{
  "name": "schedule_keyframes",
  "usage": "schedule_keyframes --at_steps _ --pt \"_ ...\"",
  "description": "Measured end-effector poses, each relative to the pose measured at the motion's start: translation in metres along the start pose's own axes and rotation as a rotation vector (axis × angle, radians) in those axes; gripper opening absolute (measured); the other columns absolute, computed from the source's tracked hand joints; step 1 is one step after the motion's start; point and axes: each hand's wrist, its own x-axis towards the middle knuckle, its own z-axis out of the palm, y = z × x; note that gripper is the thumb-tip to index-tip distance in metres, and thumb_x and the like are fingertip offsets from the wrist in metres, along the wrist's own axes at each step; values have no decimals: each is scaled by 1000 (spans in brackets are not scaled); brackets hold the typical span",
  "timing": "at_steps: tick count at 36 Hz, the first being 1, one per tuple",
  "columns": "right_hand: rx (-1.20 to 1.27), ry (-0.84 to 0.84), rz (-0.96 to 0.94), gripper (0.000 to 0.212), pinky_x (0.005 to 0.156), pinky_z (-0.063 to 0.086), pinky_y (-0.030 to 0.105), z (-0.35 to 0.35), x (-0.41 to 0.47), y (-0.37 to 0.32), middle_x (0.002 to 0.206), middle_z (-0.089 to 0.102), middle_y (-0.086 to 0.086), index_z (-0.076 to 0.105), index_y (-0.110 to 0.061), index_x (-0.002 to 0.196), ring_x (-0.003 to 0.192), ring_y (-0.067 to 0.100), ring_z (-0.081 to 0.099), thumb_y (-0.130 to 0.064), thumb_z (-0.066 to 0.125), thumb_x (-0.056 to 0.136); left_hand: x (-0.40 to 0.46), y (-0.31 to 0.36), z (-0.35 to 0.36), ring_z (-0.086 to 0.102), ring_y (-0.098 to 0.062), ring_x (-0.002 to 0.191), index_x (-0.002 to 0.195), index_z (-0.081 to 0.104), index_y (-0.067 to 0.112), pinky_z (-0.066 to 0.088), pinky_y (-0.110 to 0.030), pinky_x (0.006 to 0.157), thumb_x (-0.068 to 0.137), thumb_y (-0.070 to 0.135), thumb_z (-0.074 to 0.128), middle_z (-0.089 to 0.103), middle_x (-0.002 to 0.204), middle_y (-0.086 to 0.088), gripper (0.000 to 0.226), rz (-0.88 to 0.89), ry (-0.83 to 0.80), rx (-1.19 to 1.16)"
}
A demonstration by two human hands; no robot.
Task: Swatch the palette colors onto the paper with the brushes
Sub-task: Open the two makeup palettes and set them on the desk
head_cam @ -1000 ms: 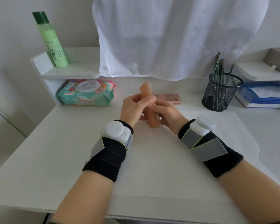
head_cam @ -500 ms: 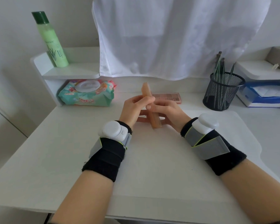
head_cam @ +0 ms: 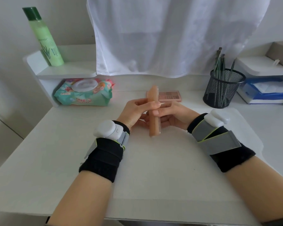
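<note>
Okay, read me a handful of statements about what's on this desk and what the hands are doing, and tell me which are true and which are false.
1. Both hands hold the peach-colored case above the table. True: the left hand and the right hand grip it from either side.
2. The eyeshadow palette lies on the table behind the hands. True.
3. The brushes lie flat on the paper. False: they stand in the black mesh cup on the right.
4. The green bottle lies on its side beside the wipes. False: it stands on the shelf, above the wipes pack.
5. One hand holds a brush. False: neither hand does.
</note>
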Motion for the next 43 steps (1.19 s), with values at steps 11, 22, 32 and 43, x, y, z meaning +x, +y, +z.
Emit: schedule_keyframes --at_steps 11,22,32,43 --pt "131 -43 56 29 70 56 29 -10 1 7 90 72 11 67 -5 94 81 22 70 -12 59 67 1 -2 10 48 -13 48 70 71 17 36 -18 42 71 26 76 56 59 -2 11 44 95 33" --pt "172 -79 78 32 72 56 30 -15 0 7 93 72 12 65 0 98 84 23 70 -9 57 68 1 -2 13 44 -16 46 69 72 17 34 -21 42 77 24 73 52 56 -3 10 11 107 26" --pt "93 -23 97 59 76 56 33 -8 3 5 93 71 13 63 -5 102 83 24 69 -23 64 45 3 -4 12 39 -17 44 64 72 20 31 -20 42 81 21 66 49 65 -11 17 23 87 -16" --pt "-112 86 112 54 75 56 35 5 1 -12 85 68 14 62 1 103 80 27 67 -18 43 56 9 -8 9 45 -24 54 69 67 18 45 -33 58 63 36 67 52 75 -14 19 -22 87 -15"
